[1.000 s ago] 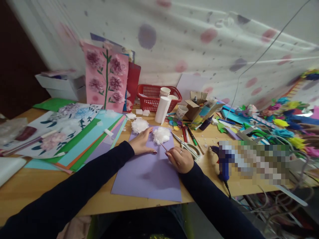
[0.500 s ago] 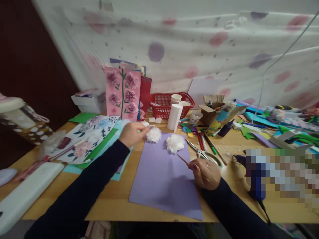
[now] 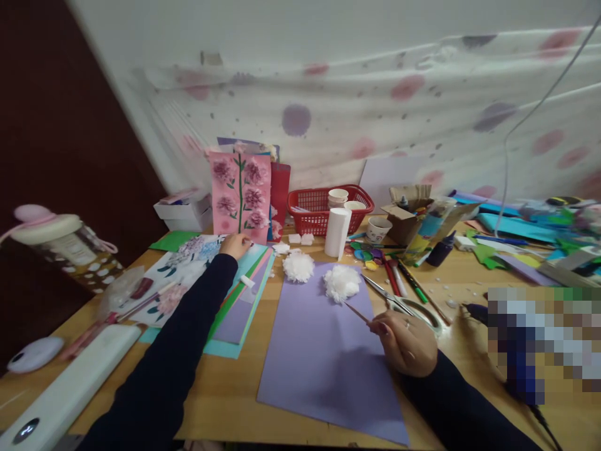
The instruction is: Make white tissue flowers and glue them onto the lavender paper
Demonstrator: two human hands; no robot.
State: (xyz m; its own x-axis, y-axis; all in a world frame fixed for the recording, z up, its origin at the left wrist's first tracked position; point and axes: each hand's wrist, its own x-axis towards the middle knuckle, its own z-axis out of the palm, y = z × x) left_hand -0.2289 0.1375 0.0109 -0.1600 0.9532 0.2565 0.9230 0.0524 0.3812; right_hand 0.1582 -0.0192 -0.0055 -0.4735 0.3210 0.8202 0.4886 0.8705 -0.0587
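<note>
Early days, by the look: 2 up top

Here's R hand [image 3: 407, 343], clamped on a thin brown wooden stick [image 3: 357, 312], tip right by a round fluffy white pom-pom [image 3: 342, 282], top R of a rectangular purple paper sheet [image 3: 319, 369]! Pom-pom no. 2 [image 3: 298, 267], same fluff, sits at top L corner. Glued? Can't tell. Below, sheet's plain purple, so prob. lots left. L hand [image 3: 237, 246]'s out over a flat multicoloured paper stack [image 3: 235, 321]; can't tell if it's gripping anything.

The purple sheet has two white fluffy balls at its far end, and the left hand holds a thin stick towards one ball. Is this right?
One point is wrong: it is the right hand that holds the thin stick towards one white ball, as the head view shows. The rest stands.
</note>
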